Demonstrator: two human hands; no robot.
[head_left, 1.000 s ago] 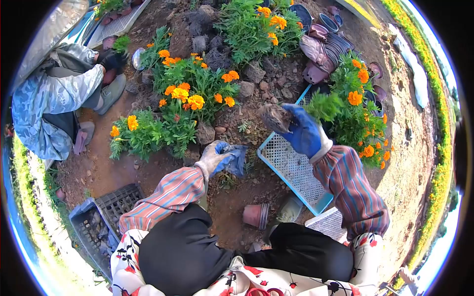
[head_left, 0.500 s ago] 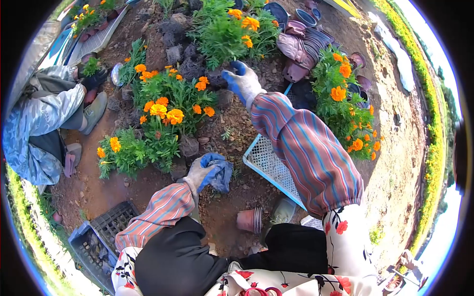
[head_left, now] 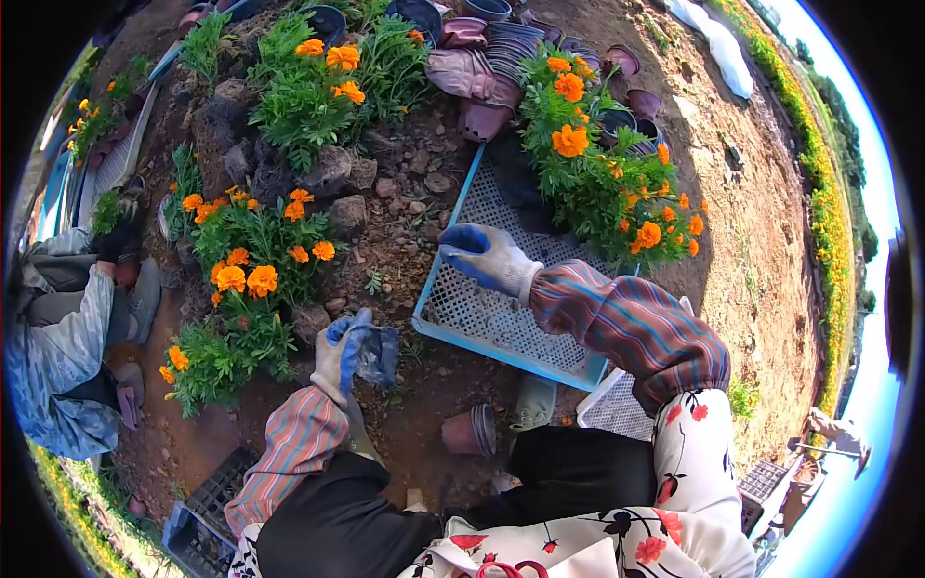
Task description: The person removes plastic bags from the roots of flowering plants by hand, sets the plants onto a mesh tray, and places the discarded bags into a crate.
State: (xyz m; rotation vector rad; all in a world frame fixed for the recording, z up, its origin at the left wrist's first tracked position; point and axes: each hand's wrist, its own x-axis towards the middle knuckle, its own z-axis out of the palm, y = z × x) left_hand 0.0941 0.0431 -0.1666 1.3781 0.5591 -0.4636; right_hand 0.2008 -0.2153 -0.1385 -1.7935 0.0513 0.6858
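My left hand [head_left: 337, 354], in a white glove with blue palm, is closed on a crumpled piece of thin dark plastic [head_left: 379, 356]. Whether it is a bag or a soft pot I cannot tell. My right hand [head_left: 487, 258], gloved alike, is over the blue-rimmed white perforated crate [head_left: 501, 361], its fingers curved apart from the thumb with nothing visible between. Orange marigolds [head_left: 246, 279] with root balls lie left of my hands. Another marigold clump [head_left: 323, 91] lies beyond them, and more marigolds [head_left: 607, 173] stand at the crate's far right.
Stacked reddish-brown pots [head_left: 487, 72] lie beyond the crate. Two nested pots [head_left: 469, 431] lie on the soil before my knees. A dark crate [head_left: 217, 501] is at lower left. On the left crouches another person [head_left: 67, 328]; a further person [head_left: 836, 435] is at far right.
My right hand has drawn back from the far marigold clump to above the crate. My left hand still holds the dark plastic. The view has turned, shifting the plants leftward.
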